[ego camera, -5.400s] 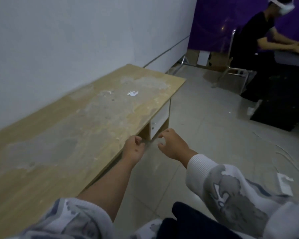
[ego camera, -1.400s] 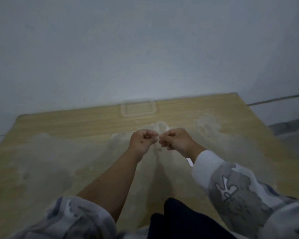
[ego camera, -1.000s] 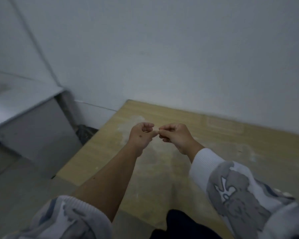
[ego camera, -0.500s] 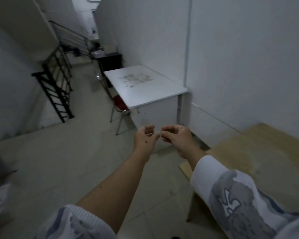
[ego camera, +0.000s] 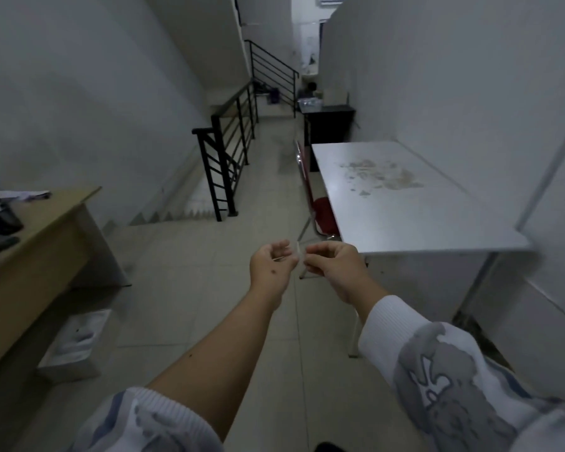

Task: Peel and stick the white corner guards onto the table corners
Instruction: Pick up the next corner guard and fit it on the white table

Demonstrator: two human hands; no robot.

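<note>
Two tables in view, counted big to small. The white table point(ego camera: 415, 207) runs along the wall on the right; its near left corner sits just beyond my hands, so I judge it the likely target. A wooden desk point(ego camera: 36, 243) stands at the left edge, with dark clutter on it too dim to name. One black stair railing point(ego camera: 229, 151), one red chair point(ego camera: 320, 203) tucked against the white table, one white box point(ego camera: 75, 344) on the floor under the desk.

Two hands, raised together over open floor, probably so I can work the backing loose before sticking. My left hand point(ego camera: 273, 267) has its fingers curled, pinching one edge. My right hand point(ego camera: 331, 267) is curled too, pinching the other side. Between them: one corner guard point(ego camera: 298, 252), small, pale, almost see-through. Whether the backing is off, I cannot tell. No guard visible on any table corner, so sticking looks not yet done here.
</note>
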